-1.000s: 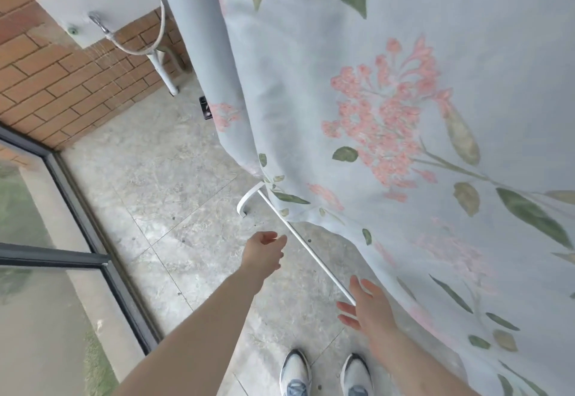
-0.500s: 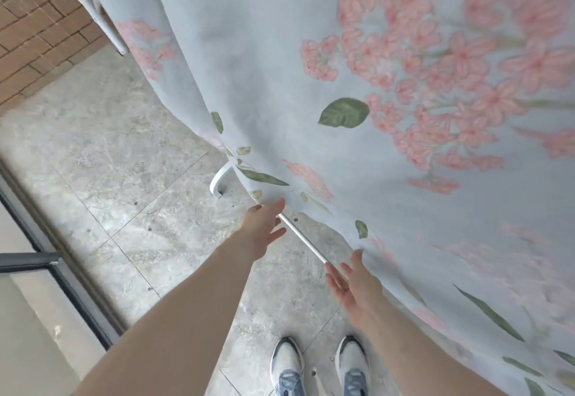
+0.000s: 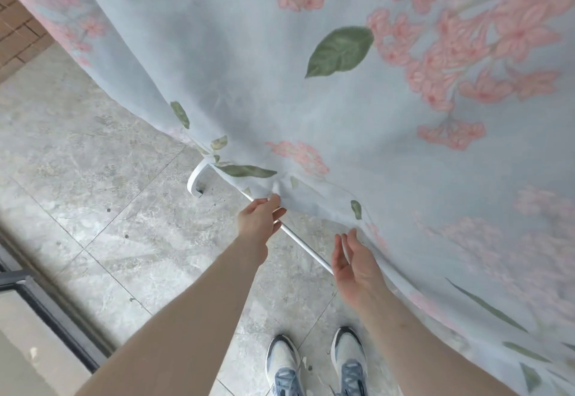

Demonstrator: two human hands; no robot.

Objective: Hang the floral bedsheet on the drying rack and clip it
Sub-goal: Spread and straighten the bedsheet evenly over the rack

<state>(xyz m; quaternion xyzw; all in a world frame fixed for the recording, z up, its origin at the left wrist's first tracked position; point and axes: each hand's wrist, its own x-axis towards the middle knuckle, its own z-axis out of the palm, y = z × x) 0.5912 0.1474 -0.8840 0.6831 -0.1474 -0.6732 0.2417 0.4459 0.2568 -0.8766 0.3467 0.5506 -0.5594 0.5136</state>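
The floral bedsheet (image 3: 357, 109), pale blue with pink blossoms and green leaves, hangs down and fills the top and right of the head view. Its lower hem sags just above the drying rack's white foot bar (image 3: 298, 240), which lies low over the floor and ends in a curved foot at the left. My left hand (image 3: 259, 219) pinches the hem between thumb and fingers, and the cloth puckers there. My right hand (image 3: 354, 268) is held open, palm toward me, with its fingertips just below the hem and apart from it. No clip is in view.
Grey stone tiles (image 3: 109, 162) cover the floor. A brick wall (image 3: 18, 31) stands at the upper left, and a dark door frame (image 3: 53, 311) runs along the left. My two shoes (image 3: 314, 364) stand at the bottom, close to the foot bar.
My left hand has reached forward to the hem and taken hold of it. My right hand has risen toward the hem. The sheet now fills more of the view.
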